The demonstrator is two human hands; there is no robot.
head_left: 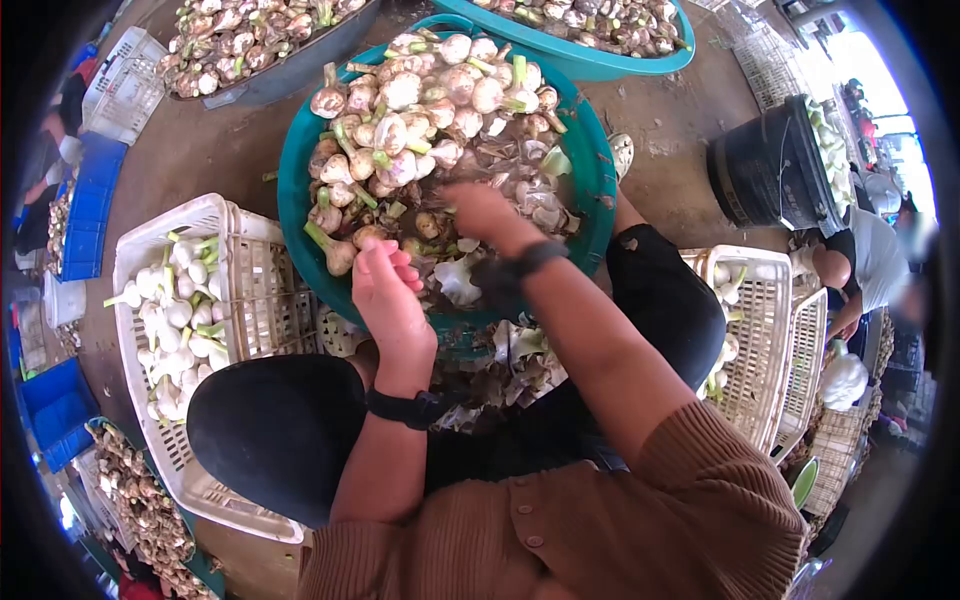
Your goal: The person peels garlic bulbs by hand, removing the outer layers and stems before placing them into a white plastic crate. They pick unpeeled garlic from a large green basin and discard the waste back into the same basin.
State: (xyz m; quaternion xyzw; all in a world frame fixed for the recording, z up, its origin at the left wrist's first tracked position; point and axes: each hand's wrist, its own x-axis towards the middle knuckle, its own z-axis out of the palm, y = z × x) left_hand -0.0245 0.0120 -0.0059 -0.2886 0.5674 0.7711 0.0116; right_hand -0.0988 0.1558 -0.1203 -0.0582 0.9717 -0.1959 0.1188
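A teal basin point(296, 200) stands in front of me between my knees, with a heap of unpeeled garlic bulbs point(403, 90) on its far and left side. Loose garlic skins point(520, 190) cover its right side. Over the near left part of the basin, my left hand point(388, 295) is closed with its fingers curled; whatever may be in them is hidden. A brownish garlic bulb point(369, 236) lies just beyond its fingertips. My right hand point(485, 212) reaches into the middle of the basin among bulbs and skins. Motion smears its fingers, so their state does not show.
To my left stands a white crate point(245, 270) holding cleaned garlic point(180, 320); another white crate point(745, 350) is at my right. Peeled skins point(515, 375) lie below the basin. Beyond are more garlic tubs point(600, 68), a black bucket point(765, 165) and a seated person point(870, 260).
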